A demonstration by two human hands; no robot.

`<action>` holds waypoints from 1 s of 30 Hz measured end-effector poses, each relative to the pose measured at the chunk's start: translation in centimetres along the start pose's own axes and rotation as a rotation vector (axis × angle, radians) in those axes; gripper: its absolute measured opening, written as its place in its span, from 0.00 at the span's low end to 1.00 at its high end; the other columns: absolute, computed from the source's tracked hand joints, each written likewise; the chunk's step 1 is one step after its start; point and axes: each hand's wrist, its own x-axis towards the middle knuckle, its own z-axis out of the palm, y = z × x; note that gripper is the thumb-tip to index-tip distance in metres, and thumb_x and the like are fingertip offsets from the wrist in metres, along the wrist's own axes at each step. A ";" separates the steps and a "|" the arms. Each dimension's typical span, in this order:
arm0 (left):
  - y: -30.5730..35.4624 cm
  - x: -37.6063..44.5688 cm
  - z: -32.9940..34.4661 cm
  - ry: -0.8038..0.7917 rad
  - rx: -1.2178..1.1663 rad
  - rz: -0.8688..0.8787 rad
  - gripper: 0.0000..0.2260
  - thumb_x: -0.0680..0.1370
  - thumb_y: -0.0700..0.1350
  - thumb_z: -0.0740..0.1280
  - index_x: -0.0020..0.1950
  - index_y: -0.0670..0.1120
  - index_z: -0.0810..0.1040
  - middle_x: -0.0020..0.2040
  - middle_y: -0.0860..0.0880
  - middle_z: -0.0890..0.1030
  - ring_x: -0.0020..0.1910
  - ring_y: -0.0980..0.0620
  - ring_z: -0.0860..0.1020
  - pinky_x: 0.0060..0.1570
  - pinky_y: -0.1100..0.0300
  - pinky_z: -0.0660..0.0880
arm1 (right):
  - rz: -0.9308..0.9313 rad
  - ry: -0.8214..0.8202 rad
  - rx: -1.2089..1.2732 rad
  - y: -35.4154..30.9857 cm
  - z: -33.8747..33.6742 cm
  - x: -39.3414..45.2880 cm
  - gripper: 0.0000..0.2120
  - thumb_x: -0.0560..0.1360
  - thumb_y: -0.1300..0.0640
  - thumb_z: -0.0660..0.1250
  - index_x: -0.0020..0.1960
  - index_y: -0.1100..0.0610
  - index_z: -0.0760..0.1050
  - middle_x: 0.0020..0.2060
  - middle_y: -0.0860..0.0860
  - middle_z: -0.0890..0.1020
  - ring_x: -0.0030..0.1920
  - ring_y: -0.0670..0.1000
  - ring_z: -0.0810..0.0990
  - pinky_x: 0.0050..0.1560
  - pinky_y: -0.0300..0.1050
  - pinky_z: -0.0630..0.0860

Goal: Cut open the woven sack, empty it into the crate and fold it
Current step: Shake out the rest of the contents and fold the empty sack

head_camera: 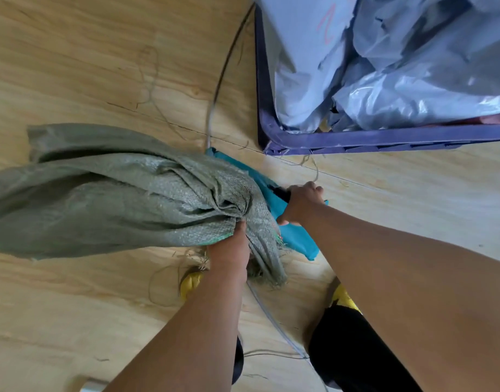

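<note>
I see the grey-green woven plastic sack [124, 190] slack and crumpled, spread across the left half of the view over the pale wood-grain floor [73, 66]. Its gathered end is bunched at the centre, with frayed threads hanging from it. My left hand [229, 244] has its fingers buried in that bunched end, gripping the weave tightly from below.

My right hand [299, 203] is just to the right of the bunched end, fingers curled round a dark handle [281, 193] that lies against a bright turquoise sheet of fabric or plastic [297, 236]. I cannot tell what tool the handle belongs to. The turquoise sheet pokes out from under the sack and runs from the centre toward the near right.

The dark blue plastic crate [384, 138] sits at the far right, well apart from the sack, and it holds a heap of crumpled pale blue-grey plastic bags [413, 80]. One bag bears a pink scrawl I cannot read.

A thin grey cable [226, 63] curves across the floor from the far centre toward the sack, and loose threads lie scattered around. Near me, two yellow shoe tips [191, 281] show beside black trouser legs [356, 349]. A small silver object [91, 386] lies at the near left edge, too cropped to identify.
</note>
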 end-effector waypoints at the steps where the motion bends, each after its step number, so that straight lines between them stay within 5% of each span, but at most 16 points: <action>1: -0.2 0.1 0.2 0.007 -0.006 -0.018 0.31 0.72 0.57 0.73 0.68 0.40 0.72 0.63 0.45 0.78 0.59 0.44 0.78 0.62 0.50 0.74 | 0.003 -0.002 -0.002 0.2 0.4 0.1 0.36 0.64 0.42 0.75 0.66 0.55 0.69 0.57 0.57 0.75 0.59 0.58 0.70 0.59 0.50 0.67; 6: -1.2 1.0 1.0 -0.016 0.006 -0.005 0.32 0.72 0.57 0.73 0.70 0.42 0.70 0.66 0.46 0.76 0.62 0.45 0.76 0.62 0.53 0.71 | 0.049 -0.049 0.152 1.1 1.6 0.2 0.38 0.66 0.49 0.76 0.69 0.57 0.62 0.57 0.54 0.76 0.63 0.59 0.68 0.56 0.49 0.65; 13: -1.7 1.5 1.5 -0.033 0.028 -0.009 0.27 0.72 0.57 0.72 0.67 0.45 0.74 0.64 0.47 0.77 0.63 0.45 0.76 0.65 0.50 0.72 | 0.068 -0.169 0.200 0.9 3.9 -0.1 0.28 0.69 0.51 0.73 0.66 0.56 0.69 0.58 0.56 0.73 0.60 0.57 0.70 0.56 0.48 0.68; 19: -1.9 2.5 2.4 -0.073 -0.066 0.050 0.25 0.73 0.53 0.73 0.67 0.47 0.73 0.62 0.47 0.77 0.57 0.43 0.77 0.44 0.56 0.74 | 0.091 -0.149 0.378 1.4 5.6 -0.5 0.24 0.72 0.58 0.69 0.65 0.58 0.66 0.56 0.56 0.77 0.61 0.59 0.72 0.61 0.50 0.70; 23: -2.6 3.5 2.9 -0.082 -0.100 0.067 0.42 0.56 0.64 0.75 0.67 0.48 0.73 0.63 0.48 0.78 0.59 0.43 0.78 0.58 0.46 0.77 | 0.084 -0.316 0.555 1.5 5.7 -0.9 0.15 0.72 0.60 0.65 0.58 0.61 0.76 0.51 0.58 0.79 0.53 0.57 0.79 0.51 0.47 0.76; 27: -2.2 2.2 2.4 -0.095 -0.113 0.086 0.26 0.74 0.49 0.72 0.70 0.46 0.70 0.65 0.47 0.77 0.62 0.43 0.76 0.66 0.43 0.71 | 0.004 -0.379 0.603 1.3 6.3 -2.1 0.16 0.75 0.61 0.62 0.61 0.60 0.75 0.52 0.57 0.78 0.52 0.55 0.77 0.51 0.45 0.73; 30: -2.5 2.5 2.4 -0.097 -0.090 0.085 0.32 0.68 0.55 0.74 0.69 0.49 0.71 0.65 0.49 0.77 0.62 0.44 0.76 0.65 0.45 0.72 | 0.002 -0.380 0.683 1.0 7.1 -2.4 0.16 0.76 0.62 0.61 0.63 0.61 0.75 0.55 0.58 0.78 0.52 0.56 0.77 0.50 0.44 0.71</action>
